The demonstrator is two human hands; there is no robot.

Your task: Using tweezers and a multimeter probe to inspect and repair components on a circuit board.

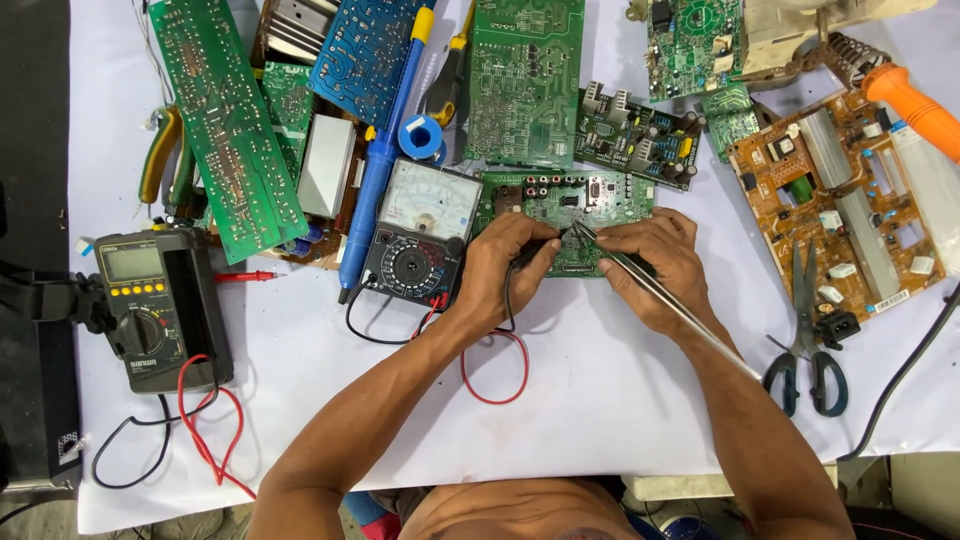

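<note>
Person works at a desk [600, 400] covered w/ white paper. Both hands meet over a small green circuit board [610, 200], which lies flat just right of the analog multimeter [420, 235], near desk centre.

Left hand [500, 265]: grip closed round a black test probe [545, 245], tip down on the board. Its black lead runs back under the wrist; a red lead [495, 375] loops on the paper below. Right hand [655, 265]: fingers pinched shut on long metal tweezers [670, 300], points resting on the board right beside the probe tip, handle end trailing back along the forearm.

Doing it well, as a judgement: both wrists planted on the desk for steadiness, probe tip on one pad only, tweezer points kept off neighbouring pins so nothing bridges. Light pressure; board isn't clamped and could slide.

Counts, approx:
- Meters: 2, the analog one plus a yellow-button digital multimeter [150, 300] at far left.
- Circuit boards: abt 9-10 visible, mostly green, one blue [365, 50], one large orange-brown board [850, 200] at right; some overlap so exact no. unclear.
- Scissors [805, 340]: 1 pair.
- Blue desoldering pump [385, 150]: 1.
- Orange-handled soldering iron [910, 100]: 1, top right.
- Pliers [165, 155]: at least 1 pair, yellow/green grips, partly under a board.
</note>
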